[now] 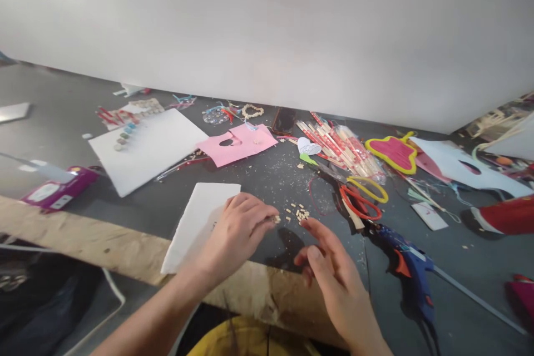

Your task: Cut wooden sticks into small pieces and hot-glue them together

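Observation:
My left hand (pixel 242 222) is closed in a pinch above a white sheet of paper (pixel 196 222). Thumb and fingertip hold small cream-coloured wooden bits (pixel 276 218), too small to count. My right hand (pixel 329 267) is spread to the right of it, with the index fingertip at the edge of a little heap of the same wooden pieces (pixel 301 212) on the dark tabletop. Nothing shows between its fingers. Crumbs are scattered behind the heap. Scissors (pixel 361 200) with red and yellow handles and a blue glue gun (pixel 411 264) lie to the right.
Pink cut paper (pixel 242 146), a large white board (pixel 154 144) and red-wrapped chopsticks (pixel 334 142) lie farther back. A phone (pixel 285 120) rests near the wall. On the left stands a purple device (pixel 62 189). The glue gun's cord hangs over the front edge.

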Demonstrator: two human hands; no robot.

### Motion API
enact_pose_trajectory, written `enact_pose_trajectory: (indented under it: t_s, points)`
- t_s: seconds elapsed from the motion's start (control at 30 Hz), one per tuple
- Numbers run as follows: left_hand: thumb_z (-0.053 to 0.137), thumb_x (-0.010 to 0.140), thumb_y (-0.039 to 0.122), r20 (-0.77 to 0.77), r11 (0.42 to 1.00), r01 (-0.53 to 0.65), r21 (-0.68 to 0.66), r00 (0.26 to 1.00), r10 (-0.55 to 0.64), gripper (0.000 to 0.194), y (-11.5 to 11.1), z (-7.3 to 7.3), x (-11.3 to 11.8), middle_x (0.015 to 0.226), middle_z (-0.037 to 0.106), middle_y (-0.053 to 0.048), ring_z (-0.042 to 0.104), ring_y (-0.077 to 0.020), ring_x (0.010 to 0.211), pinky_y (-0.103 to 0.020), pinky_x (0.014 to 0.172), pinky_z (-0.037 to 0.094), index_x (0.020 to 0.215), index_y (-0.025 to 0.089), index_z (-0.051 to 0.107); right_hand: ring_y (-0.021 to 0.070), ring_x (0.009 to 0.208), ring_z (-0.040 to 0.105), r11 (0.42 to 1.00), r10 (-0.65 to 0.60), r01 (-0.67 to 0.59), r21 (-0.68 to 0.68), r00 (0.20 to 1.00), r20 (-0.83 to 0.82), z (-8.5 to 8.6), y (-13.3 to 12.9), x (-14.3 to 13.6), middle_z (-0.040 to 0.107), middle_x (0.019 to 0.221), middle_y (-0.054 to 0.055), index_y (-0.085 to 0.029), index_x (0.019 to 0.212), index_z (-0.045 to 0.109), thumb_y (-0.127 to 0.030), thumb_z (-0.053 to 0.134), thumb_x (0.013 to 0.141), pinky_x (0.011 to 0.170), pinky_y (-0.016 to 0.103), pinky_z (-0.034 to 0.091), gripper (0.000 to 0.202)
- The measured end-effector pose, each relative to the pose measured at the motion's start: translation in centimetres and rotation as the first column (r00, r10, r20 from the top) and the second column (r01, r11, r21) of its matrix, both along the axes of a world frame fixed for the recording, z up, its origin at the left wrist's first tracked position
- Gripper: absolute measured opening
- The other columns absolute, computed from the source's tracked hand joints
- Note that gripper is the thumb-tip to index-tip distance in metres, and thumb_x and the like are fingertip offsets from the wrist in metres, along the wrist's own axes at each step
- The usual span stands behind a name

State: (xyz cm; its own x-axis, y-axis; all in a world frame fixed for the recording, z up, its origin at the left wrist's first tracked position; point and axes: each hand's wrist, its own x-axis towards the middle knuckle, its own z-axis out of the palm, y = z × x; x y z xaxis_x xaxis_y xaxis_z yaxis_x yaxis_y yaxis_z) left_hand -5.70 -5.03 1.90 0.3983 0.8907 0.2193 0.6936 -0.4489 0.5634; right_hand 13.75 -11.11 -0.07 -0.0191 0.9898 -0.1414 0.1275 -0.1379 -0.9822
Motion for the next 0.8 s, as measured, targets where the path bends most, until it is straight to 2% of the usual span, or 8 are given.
enact_pose_trajectory:
  t_s: [0.07,0.13,0.2,0.3,0.5,0.6,0.7,0.8]
  points:
    - [0.052,0.09,0.023,0.069,0.999,0.048,0.021,0.996,-0.05,0.015,-0.8,0.6,0.6,0.092,0.066,-0.001,0.052,-0.0188,0.092,-0.035,0.084,0.04,0.098,0.025,0.064,0.0138,0.072,0.064,0.994,-0.019,-0.012,-0.107,0.957,-0.29,0.1,0.5,-1.3,0.059,0.12,0.011,-0.024,0.128,0.045,-0.045,0.047,0.09,0.052,0.024,0.051,0.043]
    - [0.051,0.09,0.023,0.11,0.995,0.094,0.03,0.989,-0.096,0.017,-1.3,1.0,1.1,0.093,0.064,-0.001,0.05,-0.0188,0.094,-0.035,0.084,0.041,0.099,0.028,0.065,0.0132,0.067,0.062,0.981,-0.033,-0.064,-0.181,0.872,-0.489,0.1,0.7,-2.3,0.066,0.102,0.008,-0.023,0.122,0.05,-0.047,0.049,0.088,0.051,0.023,0.048,0.042]
    - [0.053,0.089,0.021,0.13,0.994,0.098,0.045,0.986,-0.103,0.017,-1.6,1.3,1.4,0.092,0.063,-0.001,0.049,-0.0198,0.095,-0.036,0.084,0.041,0.098,0.028,0.066,0.0118,0.06,0.058,0.969,-0.048,-0.109,-0.222,0.799,-0.599,0.1,0.8,-3.1,0.064,0.076,0.002,-0.021,0.109,0.058,-0.051,0.053,0.086,0.05,0.022,0.044,0.038]
    - [0.056,0.086,0.018,0.14,0.996,0.069,0.064,0.987,-0.077,0.014,-1.7,1.6,1.5,0.09,0.064,-0.001,0.049,-0.0216,0.095,-0.039,0.085,0.041,0.09,0.026,0.067,0.008,0.05,0.048,0.957,-0.097,-0.104,-0.272,0.766,-0.635,-0.1,0.6,-3.6,0.056,0.061,-0.003,-0.018,0.08,0.06,-0.053,0.061,0.079,0.045,0.019,0.037,0.035]
    - [0.058,0.084,0.02,0.153,0.995,0.076,0.064,0.985,-0.085,0.01,-1.8,1.8,1.4,0.086,0.065,-0.001,0.051,-0.0213,0.092,-0.038,0.083,0.041,0.083,0.023,0.068,0.006,0.044,0.026,0.978,-0.024,-0.067,-0.196,0.905,-0.426,-0.5,0.5,-3.3,0.035,0.05,-0.008,-0.019,0.064,0.046,-0.051,0.056,0.083,0.041,0.019,0.022,0.039]
    - [0.06,0.084,0.022,0.13,0.993,0.101,0.054,0.986,-0.107,0.008,-1.9,1.8,1.3,0.087,0.066,-0.001,0.052,-0.021,0.093,-0.037,0.084,0.041,0.081,0.022,0.067,0.008,0.048,0.028,0.992,0.009,-0.033,-0.118,0.98,-0.197,-0.6,0.2,-2.8,0.033,0.054,-0.007,-0.02,0.064,0.043,-0.053,0.05,0.086,0.043,0.02,0.024,0.04]
    - [0.058,0.085,0.023,0.076,0.991,0.113,0.073,0.99,-0.119,0.009,-1.3,1.5,0.8,0.089,0.067,-0.002,0.052,-0.0214,0.097,-0.038,0.086,0.04,0.085,0.023,0.066,0.0096,0.053,0.034,1.0,-0.001,0.001,-0.028,1.0,0.006,-0.6,-0.1,-2.0,0.039,0.058,-0.006,-0.02,0.066,0.047,-0.05,0.047,0.088,0.048,0.021,0.029,0.037]
    - [0.056,0.087,0.027,-0.047,0.988,0.062,0.143,0.997,-0.056,0.01,-0.1,0.5,-0.3,0.092,0.068,-0.001,0.052,-0.0232,0.099,-0.042,0.089,0.036,0.088,0.025,0.066,0.0099,0.053,0.034,0.998,-0.056,0.057,-0.03,0.997,0.044,-0.7,-0.6,-0.5,0.038,0.058,-0.005,-0.02,0.068,0.048,-0.048,0.045,0.089,0.048,0.021,0.03,0.035]
